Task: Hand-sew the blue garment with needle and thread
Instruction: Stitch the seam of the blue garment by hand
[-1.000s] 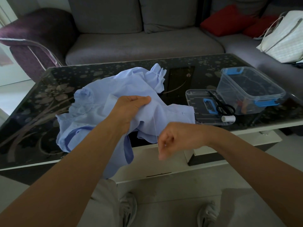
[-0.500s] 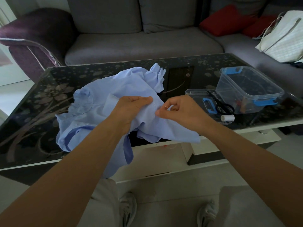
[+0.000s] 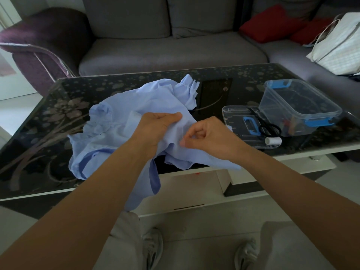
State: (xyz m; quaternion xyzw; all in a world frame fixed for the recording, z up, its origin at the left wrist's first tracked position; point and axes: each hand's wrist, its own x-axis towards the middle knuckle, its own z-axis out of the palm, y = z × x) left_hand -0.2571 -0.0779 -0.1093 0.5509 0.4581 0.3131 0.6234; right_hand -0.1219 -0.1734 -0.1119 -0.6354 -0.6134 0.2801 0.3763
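Note:
A crumpled light-blue garment lies on the dark glass table, one part hanging over the near edge. My left hand grips a raised fold of it between thumb and fingers. My right hand is just to the right, fingertips pinched together against the cloth below that fold. The needle is too small to make out in the pinch. A thin pale thread runs along the fabric between the hands.
On the right of the glass table stand a clear plastic box with blue clips, its lid carrying black scissors, and a white thread spool. A grey sofa stands behind. My shoes are under the table edge.
My right hand rose from below the table edge to the fold, then dropped slightly, pinching at the cloth. My left hand kept its hold on the garment.

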